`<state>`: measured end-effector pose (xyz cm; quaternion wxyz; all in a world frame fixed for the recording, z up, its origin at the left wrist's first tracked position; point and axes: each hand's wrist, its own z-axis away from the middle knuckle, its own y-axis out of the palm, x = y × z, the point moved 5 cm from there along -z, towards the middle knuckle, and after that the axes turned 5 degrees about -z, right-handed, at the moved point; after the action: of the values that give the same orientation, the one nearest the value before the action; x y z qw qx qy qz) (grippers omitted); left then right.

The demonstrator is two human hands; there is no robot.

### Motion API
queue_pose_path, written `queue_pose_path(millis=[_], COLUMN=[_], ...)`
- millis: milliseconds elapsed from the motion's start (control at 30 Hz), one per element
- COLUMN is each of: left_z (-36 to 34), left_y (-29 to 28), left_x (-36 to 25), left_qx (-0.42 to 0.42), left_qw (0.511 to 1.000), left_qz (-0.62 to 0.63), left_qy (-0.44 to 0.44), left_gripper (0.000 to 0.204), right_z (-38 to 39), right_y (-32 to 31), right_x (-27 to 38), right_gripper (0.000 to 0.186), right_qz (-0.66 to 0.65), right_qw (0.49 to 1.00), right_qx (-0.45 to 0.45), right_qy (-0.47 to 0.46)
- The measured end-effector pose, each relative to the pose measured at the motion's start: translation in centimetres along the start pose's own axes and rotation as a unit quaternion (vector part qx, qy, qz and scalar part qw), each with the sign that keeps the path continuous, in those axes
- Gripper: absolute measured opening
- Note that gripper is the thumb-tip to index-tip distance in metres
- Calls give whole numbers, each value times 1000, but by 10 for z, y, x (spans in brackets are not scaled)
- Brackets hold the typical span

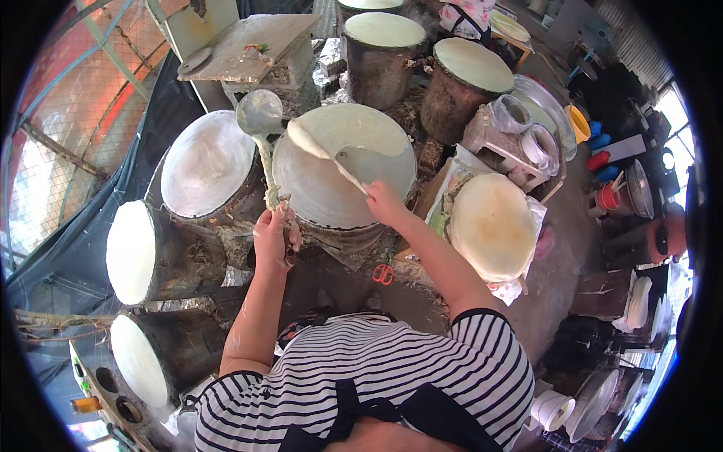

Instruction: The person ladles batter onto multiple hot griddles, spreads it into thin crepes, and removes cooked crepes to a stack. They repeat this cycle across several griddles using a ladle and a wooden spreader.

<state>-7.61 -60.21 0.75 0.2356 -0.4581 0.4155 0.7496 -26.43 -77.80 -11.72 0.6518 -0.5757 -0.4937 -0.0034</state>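
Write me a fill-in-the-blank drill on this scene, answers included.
1. The left hand and right hand grip a ladle and a paddle by their ____.
2. In view, the ladle's bowl is to the ____ of the paddle.
3. The pale flatbread lies to the ____ of the central griddle.
4. The shirt below has dark and white ____.

Missing words: handles; left; right; stripes.

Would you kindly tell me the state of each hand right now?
Left hand: closed, holding a long-handled ladle upright.
Right hand: closed, holding a pale, flat paddle by its narrow end.
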Motion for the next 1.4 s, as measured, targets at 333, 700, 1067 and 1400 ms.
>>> queue_pose_path(millis=[333,700,1067,1400], left_z=[18,9,15,41], left_y=[6,-10,-17,-40], left_x=[-2,-3,-2,-4], left_qx=[-59,-58,-85,-99], left_qw=[998,998,996,994], left_qz=[-4,-3,-32,-45], left_qy=[-2,-5,-4,3], left_gripper=[20,22,25,24], right_z=[-42,-63,-76,-41], right_y=[-32,-35,-56,-90], right_x=[-7,-29,-30,-41], right_gripper=[24,30,39,44], right_qz=[38,18,-99,-119], right_qw=[999,999,981,956], right_qx=[12,27,142,266], right_qy=[10,3,90,22])
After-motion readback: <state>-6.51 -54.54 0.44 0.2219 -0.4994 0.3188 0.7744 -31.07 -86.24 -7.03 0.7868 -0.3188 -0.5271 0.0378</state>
